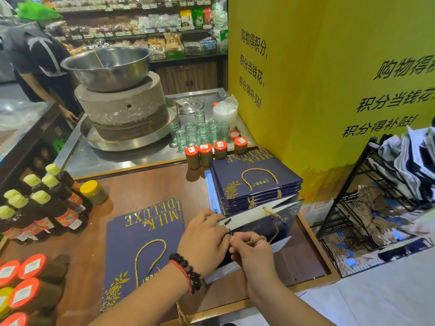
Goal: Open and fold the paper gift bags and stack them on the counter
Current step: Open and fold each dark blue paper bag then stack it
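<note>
A navy paper gift bag (261, 228) with gold rope handles lies opened on its side on the brown counter (146, 184), its white inside showing. My left hand (202, 238) grips the bag's top rim. My right hand (251, 251) pinches the rim beside it, with a gold rope handle looped over a finger. Behind the bag sits a tall stack of flat navy bags (254, 184). To the left, a few flat navy bags (141, 250) printed MILK DELUXE lie on the counter.
Dark sauce bottles (47, 208) and orange-lidded jars (23, 285) crowd the counter's left. Small orange-capped jars (213, 152) and glass cups (200, 132) stand behind the stack, near a stone mill with a steel bowl (108, 64). A black wire rack (376, 208) stands right. Another person (40, 64) leans at far left.
</note>
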